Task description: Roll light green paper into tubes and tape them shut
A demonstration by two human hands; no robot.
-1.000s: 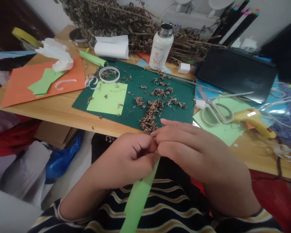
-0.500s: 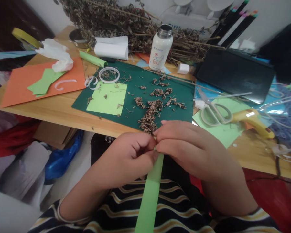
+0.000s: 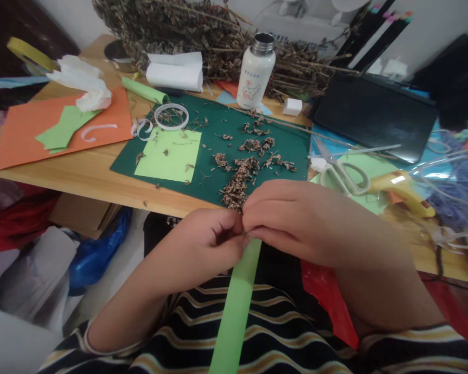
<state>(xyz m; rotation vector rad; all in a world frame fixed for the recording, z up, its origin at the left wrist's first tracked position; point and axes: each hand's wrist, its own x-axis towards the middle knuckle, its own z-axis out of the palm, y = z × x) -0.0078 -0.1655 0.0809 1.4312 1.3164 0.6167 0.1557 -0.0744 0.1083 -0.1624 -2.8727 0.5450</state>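
A long green paper strip (image 3: 234, 311), rolled or folded lengthwise, runs from my fingers down over my lap. Its upper end is pinched by my left hand (image 3: 208, 244), thumb pressed against curled fingers. My right hand (image 3: 288, 218) is closed against the same end, fingertips touching those of the left; the tip of the strip is hidden between them. Just beyond my fingers a heap of dried leaves (image 3: 237, 179) lies on the green cutting mat (image 3: 210, 192), its near end close to my fingertips.
On the mat are a light green square sheet (image 3: 167, 161) and a tape roll (image 3: 171, 117). A white bottle (image 3: 256, 72) stands behind. Scissors (image 3: 343, 174) and a yellow glue gun (image 3: 405, 192) lie right; orange paper (image 3: 23, 135) lies left. Dried branches (image 3: 171, 31) line the back.
My right hand has turned and shifted slightly up and left, its fingers closing nearer together at the strip's end. My left hand keeps its pinch. The whole view has shifted a little.
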